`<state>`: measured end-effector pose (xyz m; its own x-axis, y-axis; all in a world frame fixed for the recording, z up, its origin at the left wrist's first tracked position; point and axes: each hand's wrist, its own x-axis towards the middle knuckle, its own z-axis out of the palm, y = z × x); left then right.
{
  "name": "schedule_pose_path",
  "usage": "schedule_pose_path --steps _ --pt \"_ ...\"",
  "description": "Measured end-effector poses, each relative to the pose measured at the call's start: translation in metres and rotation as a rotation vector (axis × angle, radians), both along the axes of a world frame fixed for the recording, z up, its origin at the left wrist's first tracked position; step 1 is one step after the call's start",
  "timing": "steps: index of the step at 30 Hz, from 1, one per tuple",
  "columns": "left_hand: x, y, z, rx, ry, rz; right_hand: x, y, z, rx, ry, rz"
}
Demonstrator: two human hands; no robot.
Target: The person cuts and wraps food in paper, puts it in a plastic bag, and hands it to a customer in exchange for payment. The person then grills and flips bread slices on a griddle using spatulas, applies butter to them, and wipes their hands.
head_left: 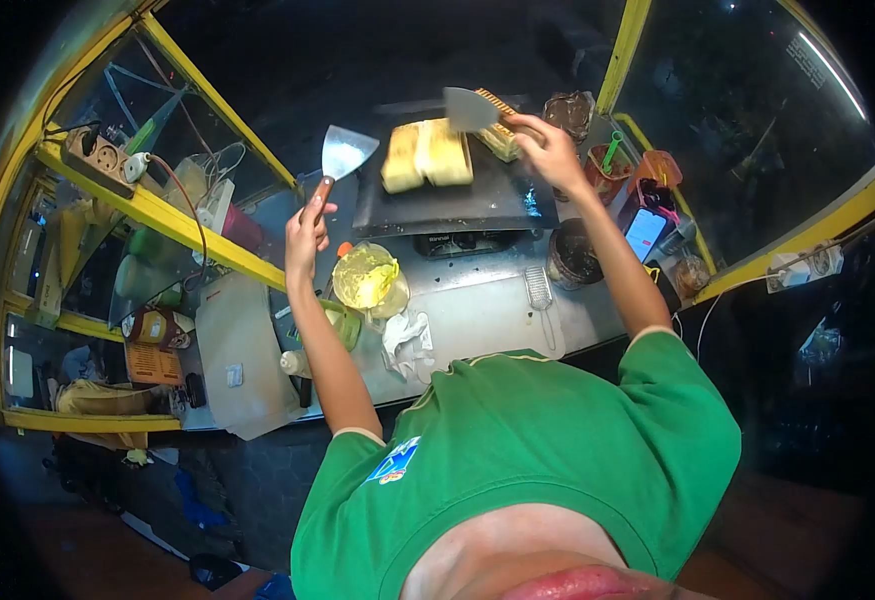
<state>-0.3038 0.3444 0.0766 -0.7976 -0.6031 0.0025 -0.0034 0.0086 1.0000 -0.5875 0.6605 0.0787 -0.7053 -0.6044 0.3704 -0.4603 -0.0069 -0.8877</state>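
1. Bread (427, 155) lies on the dark griddle plate (437, 212) towards the back of the desk (469, 291): two thick, browned pieces side by side, pale yellow where they meet, with another piece at their right, partly behind the right-hand tool.
2. The left hand (307, 232) is closed round the wooden handle of a spatula (348, 152) – its broad metal blade points up and away, just left of the bread and apart from it.
3. The right hand (549, 155) grips a broad grey scraper (469, 110) with an orange-and-dark patterned strip; its blade is at the far right corner of the bread, and whether the two touch I cannot tell.
4. In front of the griddle, near the left forearm, stands a clear tub (387, 300) of yellow spread, with a crumpled white cloth (407, 340) just beside it.
5. A metal grater (539, 290) lies flat on the desk nearer the right arm, next to a dark round pot (571, 256).
6. Farther right are a container with a green handle (611, 150) sticking out and a phone (644, 235) – its screen lit.
7. At the left, a white board (242, 350) rests beside a white-capped bottle (295, 363).
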Motion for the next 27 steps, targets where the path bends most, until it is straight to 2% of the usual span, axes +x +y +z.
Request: schedule_pose_path --steps 1,3,5,9,11,13,15,16,17,19,20,22,25,27 --pt "0.003 0.002 -0.002 0.005 -0.001 0.004 0.006 0.014 -0.001 -0.042 -0.149 -0.015" --pt "0.008 0.005 -0.006 -0.219 -0.217 0.084 0.005 0.045 -0.011 -0.005 -0.368 -0.046" --pt "0.005 0.004 -0.021 -0.266 -0.251 0.083 0.008 0.065 -0.020 0.097 -0.469 -0.108" --pt "-0.014 0.026 -0.035 -0.306 -0.248 0.087 0.005 0.045 -0.048 0.110 -0.675 -0.192" --pt "-0.026 0.036 -0.043 -0.656 -0.230 0.080 -0.005 0.010 -0.064 0.015 -0.742 -0.152" --pt "-0.034 0.048 -0.042 -0.702 -0.232 0.103 -0.013 -0.030 -0.064 0.035 -0.708 -0.099" --pt "-0.042 0.044 -0.047 -0.801 -0.309 0.133 0.016 -0.047 -0.025 0.112 -0.311 -0.115" --pt "-0.039 0.051 -0.037 -0.770 -0.306 0.125 0.030 -0.046 -0.001 0.265 -0.029 -0.148" --pt "-0.039 0.053 -0.036 -0.717 -0.299 0.126 0.028 -0.049 -0.005 0.286 0.387 -0.242" --pt "-0.042 0.057 -0.037 -0.683 -0.281 0.114 0.029 -0.044 -0.007 0.232 0.452 -0.288" --pt "-0.047 0.062 -0.040 -0.750 -0.284 0.135 0.033 -0.045 -0.005 0.229 0.459 -0.286" --pt "-0.060 0.074 -0.043 -0.723 -0.287 0.117 0.045 -0.048 -0.005 0.293 0.365 -0.258" --pt "-0.079 0.086 -0.041 -0.726 -0.302 0.120 0.048 -0.049 0.001 0.423 0.377 -0.143" --pt "-0.080 0.089 -0.035 -0.705 -0.303 0.149 0.024 -0.038 -0.007 0.204 0.402 -0.309"
